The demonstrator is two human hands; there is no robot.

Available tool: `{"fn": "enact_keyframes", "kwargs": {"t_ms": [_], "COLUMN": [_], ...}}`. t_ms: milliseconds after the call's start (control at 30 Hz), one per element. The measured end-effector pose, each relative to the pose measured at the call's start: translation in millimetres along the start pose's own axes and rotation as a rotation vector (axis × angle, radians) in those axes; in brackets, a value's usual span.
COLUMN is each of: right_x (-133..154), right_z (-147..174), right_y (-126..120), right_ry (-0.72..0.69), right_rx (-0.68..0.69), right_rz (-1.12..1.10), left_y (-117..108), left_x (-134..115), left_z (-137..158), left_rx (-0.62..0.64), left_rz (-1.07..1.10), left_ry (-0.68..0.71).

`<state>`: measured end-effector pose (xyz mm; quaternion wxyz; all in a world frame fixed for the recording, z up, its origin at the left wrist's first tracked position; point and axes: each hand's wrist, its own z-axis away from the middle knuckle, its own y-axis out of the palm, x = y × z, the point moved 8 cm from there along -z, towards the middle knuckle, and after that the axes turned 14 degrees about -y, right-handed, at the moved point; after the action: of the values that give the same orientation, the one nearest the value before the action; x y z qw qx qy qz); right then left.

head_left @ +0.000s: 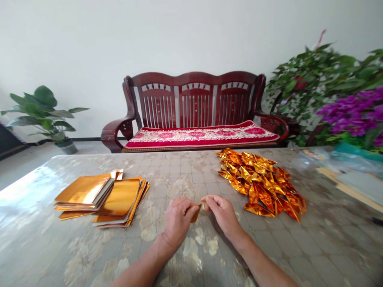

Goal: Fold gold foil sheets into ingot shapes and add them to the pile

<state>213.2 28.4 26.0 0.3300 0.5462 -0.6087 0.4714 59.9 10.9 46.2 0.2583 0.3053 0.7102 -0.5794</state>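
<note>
Over the middle of the table, my left hand [179,217] is closed on a small folded piece of gold foil paper [196,214]. Beside it, my right hand [220,211] pinches at the upper right end of the same paper, thumb and fingers together. Much of the paper is hidden by the fingers. To the left lie two overlapping stacks of flat gold foil sheets [119,198], some edges showing grey-white. On the right is a heap of folded, pointed gold foil pieces [257,181], shiny orange-gold.
A patterned cover lies on the table [167,171]. Plastic bags [317,157] and flat boards [359,189] sit at the right edge. Beyond the table stand a wooden bench [194,99] with a red floral cushion, a potted plant [44,107] and purple flowers [353,111].
</note>
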Motion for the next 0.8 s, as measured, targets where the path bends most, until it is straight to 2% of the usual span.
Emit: {"fn": "enact_keyframes", "kwargs": {"t_ms": [167, 367, 567, 800], "right_x": [-12.8, -7.9, -5.7, -8.4], "right_z": [2.4, 5.2, 5.2, 5.8], "right_y": [6.4, 12.9, 14.6, 16.3], "right_ry": [0.133, 0.153, 0.173, 0.162], "right_rx": [-0.032, -0.008, -0.014, -0.024], "right_rz": [-0.192, -0.276, -0.315, -0.315], "left_y": [8.4, 12.2, 14.3, 9.5], "left_x": [10.7, 19.7, 24.4, 18.9], "left_z": [-3.5, -3.7, -4.2, -3.5], "left_rx": [0.093, 0.091, 0.079, 0.039], "left_rz": [0.184, 0.285, 0.319, 0.287], "left_ry": [-0.125, -0.217, -0.228, -0.198]}}
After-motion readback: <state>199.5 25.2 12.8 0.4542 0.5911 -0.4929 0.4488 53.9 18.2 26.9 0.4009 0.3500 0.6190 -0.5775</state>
